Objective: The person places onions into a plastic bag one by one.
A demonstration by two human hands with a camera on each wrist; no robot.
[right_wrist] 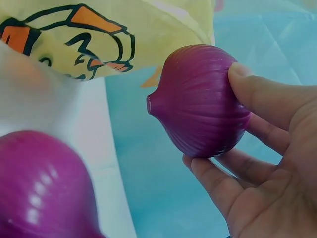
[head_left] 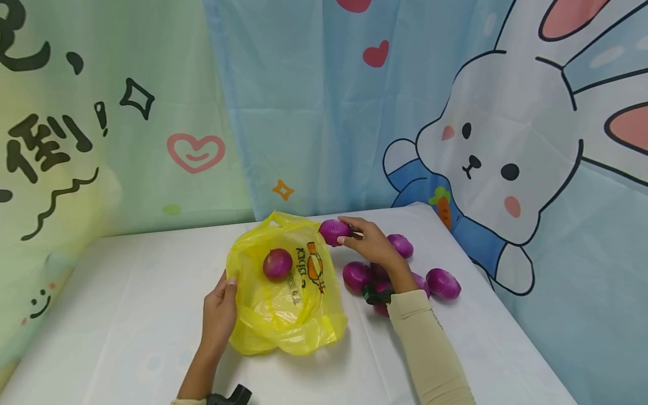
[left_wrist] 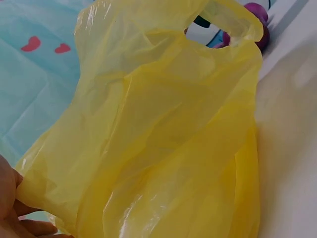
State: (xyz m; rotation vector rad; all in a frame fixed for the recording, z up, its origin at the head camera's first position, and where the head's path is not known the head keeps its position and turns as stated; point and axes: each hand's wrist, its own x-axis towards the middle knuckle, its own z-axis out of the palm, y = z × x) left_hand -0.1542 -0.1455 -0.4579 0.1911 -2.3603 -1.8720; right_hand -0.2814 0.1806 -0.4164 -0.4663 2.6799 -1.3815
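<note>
My left hand (head_left: 219,308) pinches the left edge of a yellow plastic bag (head_left: 273,332), which lies with its mouth and handle loop toward the back. In the left wrist view, fingers (left_wrist: 34,227) and thumb grip the bag's thin film (left_wrist: 163,134). One purple onion (head_left: 277,265) shows within the bag's outline. Beside the bag's upper right edge, my right hand (head_left: 372,242) holds another purple onion (head_left: 334,232) off the table. The right wrist view shows that held onion (right_wrist: 198,104) between thumb and fingertips, its stem end pointing at the printed bag (right_wrist: 163,29).
Several more purple onions (head_left: 443,283) lie to the right of the bag, some partly hidden under the right forearm. A white cloth covers the table (head_left: 142,315). Behind it hangs a printed curtain (head_left: 304,112) with a rabbit and hearts.
</note>
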